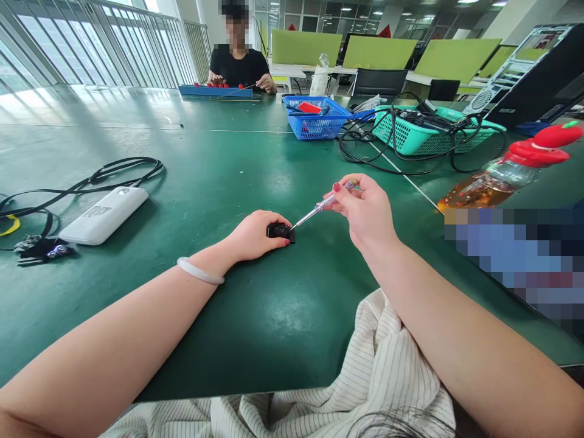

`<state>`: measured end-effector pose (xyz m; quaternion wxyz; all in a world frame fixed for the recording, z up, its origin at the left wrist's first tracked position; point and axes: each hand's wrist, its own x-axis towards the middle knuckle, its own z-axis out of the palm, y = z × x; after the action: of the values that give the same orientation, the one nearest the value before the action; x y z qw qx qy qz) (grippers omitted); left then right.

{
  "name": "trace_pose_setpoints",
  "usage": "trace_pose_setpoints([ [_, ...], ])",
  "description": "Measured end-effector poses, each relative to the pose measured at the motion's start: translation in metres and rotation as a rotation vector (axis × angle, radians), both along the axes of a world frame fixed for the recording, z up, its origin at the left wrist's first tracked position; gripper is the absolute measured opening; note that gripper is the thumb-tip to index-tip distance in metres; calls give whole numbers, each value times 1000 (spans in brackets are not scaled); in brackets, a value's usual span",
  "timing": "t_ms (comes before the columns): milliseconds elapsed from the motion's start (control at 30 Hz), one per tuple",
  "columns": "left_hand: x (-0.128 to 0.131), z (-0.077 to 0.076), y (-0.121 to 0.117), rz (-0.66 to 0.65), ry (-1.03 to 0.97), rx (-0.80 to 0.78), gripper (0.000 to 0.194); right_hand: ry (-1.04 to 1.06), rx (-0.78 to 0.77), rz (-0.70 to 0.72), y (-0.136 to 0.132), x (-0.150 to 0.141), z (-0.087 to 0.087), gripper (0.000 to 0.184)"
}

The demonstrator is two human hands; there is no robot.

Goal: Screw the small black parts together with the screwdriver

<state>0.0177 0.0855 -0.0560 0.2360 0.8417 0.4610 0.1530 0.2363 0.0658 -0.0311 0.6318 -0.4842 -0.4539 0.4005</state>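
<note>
My left hand (256, 235) is closed around a small black part (279, 230) and holds it down on the green table (255, 328). The kind of this part is too small to make out. In my right hand (365, 207) is a slim screwdriver (314, 210) with a clear handle, pinched between thumb and fingers near its end. Its metal shaft slants down to the left, and the tip meets the right side of the black part. Whether the tip sits in a screw cannot be seen.
A white power bank (107, 214) with black cables lies left. Behind are a blue basket (317, 121) with tools and a teal basket (438, 143) with cables. A red-capped bottle (497, 176) stands right. Across the table a person (239, 64) works at a blue box (214, 91).
</note>
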Motion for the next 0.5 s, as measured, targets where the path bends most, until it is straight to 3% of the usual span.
trace_pose_setpoints([
  [500,0,2,-1,20,-10,-9,36,-13,52,5,0,-1,-3,29],
])
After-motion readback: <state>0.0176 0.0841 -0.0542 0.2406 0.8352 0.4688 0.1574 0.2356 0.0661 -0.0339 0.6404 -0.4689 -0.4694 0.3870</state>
